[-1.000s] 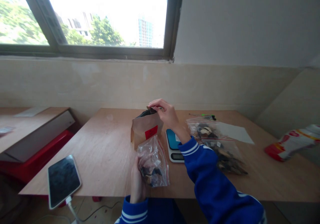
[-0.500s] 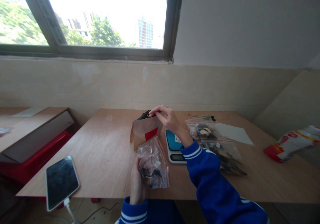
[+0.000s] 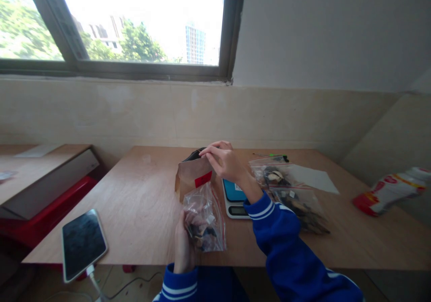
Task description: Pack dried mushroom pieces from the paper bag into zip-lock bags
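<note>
From the head cam: my right hand is half curled over the mouth of a kraft paper bag with a red label, though I can't tell if it's actually pinching the edge. Something black pokes out at the top, too dark to make out. My left hand is closed around a zip bag of dark and pale dried chunks, which overlaps the paper bag's lower corner. Just right of that sits a blue-topped digital scale, partly blocked by my right sleeve. Past it are two more zip bags on a white paper sheet and beside it. A charging smartphone lies on the plywood table, and a red-and-white pouch sits far right.
</note>
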The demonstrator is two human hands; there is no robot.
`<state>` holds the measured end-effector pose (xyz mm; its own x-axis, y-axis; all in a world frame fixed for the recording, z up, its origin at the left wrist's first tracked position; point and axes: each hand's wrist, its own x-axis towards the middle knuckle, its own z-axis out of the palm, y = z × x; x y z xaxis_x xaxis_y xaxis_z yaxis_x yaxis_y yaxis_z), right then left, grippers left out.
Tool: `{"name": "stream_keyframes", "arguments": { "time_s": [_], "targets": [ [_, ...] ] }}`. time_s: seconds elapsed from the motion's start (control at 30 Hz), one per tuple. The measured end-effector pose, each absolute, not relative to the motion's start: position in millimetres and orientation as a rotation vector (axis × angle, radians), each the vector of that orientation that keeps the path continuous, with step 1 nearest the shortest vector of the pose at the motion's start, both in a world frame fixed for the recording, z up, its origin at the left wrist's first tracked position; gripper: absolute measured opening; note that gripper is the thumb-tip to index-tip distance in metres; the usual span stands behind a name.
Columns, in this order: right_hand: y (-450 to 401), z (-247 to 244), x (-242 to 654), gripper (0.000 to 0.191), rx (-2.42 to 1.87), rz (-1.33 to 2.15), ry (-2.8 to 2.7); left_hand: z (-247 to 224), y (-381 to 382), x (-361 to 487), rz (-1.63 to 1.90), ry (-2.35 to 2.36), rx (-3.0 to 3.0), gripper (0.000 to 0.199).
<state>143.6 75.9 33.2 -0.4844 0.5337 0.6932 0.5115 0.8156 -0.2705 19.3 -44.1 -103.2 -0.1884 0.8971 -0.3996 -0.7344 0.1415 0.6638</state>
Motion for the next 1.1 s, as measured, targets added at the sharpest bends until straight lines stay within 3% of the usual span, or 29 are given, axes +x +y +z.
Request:
{"name": "stream_keyframes", "arguments": {
  "time_s": [0.17,0.33,0.57,0.73,1.1],
  "targets": [
    [75.7,29.7,142.3,0.023,-0.807,0.008,-2.239,-101.4,-44.1,19.4,1.5,0.979,0.231,0.034],
    [59.9,31.3,151.1,0.026,-0.738,0.101,-1.965,-100.6,-44.0,17.7,1.505,0.989,0.229,0.042],
    [23.5,9.2,173.5,0.013,-0.864,0.883,-1.987,-98.6,-46.2,17.3,1.628,1.027,0.377,0.045],
    [-2.4,-16.4,174.3,0.008,-0.878,1.249,-2.187,-94.5,-47.4,19.8,1.721,1.087,0.395,0.047],
    [-15.2,-38.4,170.6,0.027,-0.883,1.121,-2.289,-94.1,-48.2,19.7,1.741,1.097,0.418,0.051]
  ]
}}
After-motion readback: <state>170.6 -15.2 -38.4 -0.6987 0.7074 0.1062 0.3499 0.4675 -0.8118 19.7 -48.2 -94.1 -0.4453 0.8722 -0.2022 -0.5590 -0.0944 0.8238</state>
